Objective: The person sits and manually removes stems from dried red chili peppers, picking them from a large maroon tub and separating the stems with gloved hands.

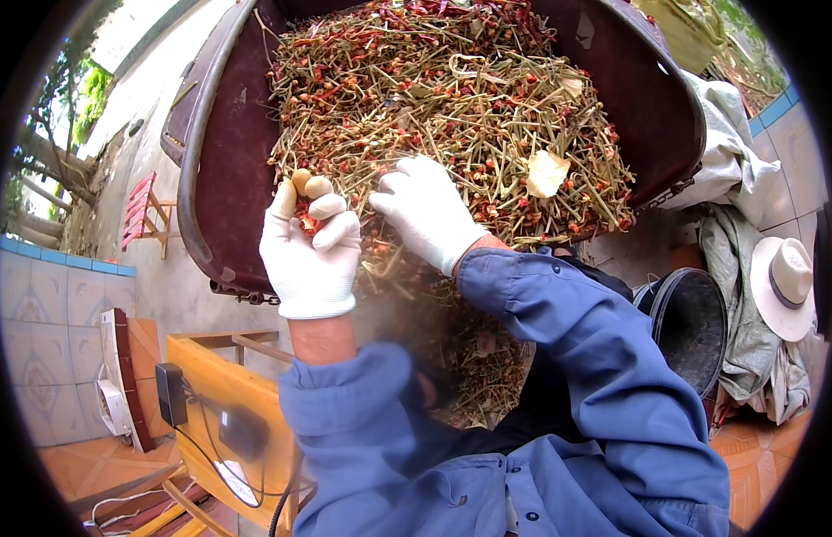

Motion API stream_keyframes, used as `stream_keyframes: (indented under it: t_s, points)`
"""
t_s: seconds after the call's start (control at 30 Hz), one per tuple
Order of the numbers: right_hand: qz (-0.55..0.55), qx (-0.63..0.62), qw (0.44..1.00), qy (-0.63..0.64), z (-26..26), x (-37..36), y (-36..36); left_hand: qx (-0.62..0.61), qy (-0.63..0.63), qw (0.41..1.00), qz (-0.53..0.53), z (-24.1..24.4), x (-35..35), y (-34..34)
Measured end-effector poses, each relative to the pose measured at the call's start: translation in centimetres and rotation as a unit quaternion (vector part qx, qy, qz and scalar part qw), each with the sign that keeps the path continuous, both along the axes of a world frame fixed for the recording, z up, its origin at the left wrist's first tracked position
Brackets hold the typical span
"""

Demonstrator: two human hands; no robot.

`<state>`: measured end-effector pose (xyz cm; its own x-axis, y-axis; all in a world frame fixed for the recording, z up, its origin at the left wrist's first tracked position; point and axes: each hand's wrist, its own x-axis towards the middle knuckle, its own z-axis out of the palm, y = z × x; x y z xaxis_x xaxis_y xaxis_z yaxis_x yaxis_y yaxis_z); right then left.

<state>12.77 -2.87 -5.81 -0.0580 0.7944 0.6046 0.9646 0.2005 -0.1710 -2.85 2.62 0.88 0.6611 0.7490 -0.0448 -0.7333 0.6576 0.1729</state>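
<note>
A heap of dried stalks with red and orange bits point(416, 101) fills the middle of a dark red, metal-rimmed open container point(234, 154). My left hand point(315, 241), in a white knit glove with stained fingertips, is palm up at the heap's near left edge, its fingers curled around some red bits. Beside it on the right, my right hand point(426, 208), gloved too, lies back up on the stalks with bent fingers; what is under its fingertips is hidden. A pale flat flake point(547, 173) rests on the heap. More stalks lie lower down, between my forearms.
A wooden stool or small table point(234, 416) with a black box and cables stands at lower left. On the right are a black bucket point(691, 332), a grey sheet point(734, 288), a light brimmed hat point(785, 288) and white sacking point(724, 154). A small red chair point(147, 211) stands farther left.
</note>
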Motion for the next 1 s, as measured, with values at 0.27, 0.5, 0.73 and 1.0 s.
stream_keyframes:
  t_s: [0.27,0.5,0.73,1.0]
  points:
    - [-0.007,-0.035,0.999,-0.029,0.7,0.6,-0.3,0.008,-0.003,1.000,-0.004,0.1,-0.2,0.1]
    - [-0.043,-0.070,0.997,-0.012,1.3,1.3,-1.1,0.004,0.002,1.000,-0.006,-0.3,-0.1,0.1]
    - [-0.002,-0.028,0.999,-0.028,0.3,0.7,-0.6,0.008,0.011,1.000,-0.006,-0.2,0.2,0.0]
    - [-0.009,-0.066,0.998,-0.013,0.4,0.8,-0.8,0.009,0.015,1.000,-0.009,-0.3,0.2,0.0]
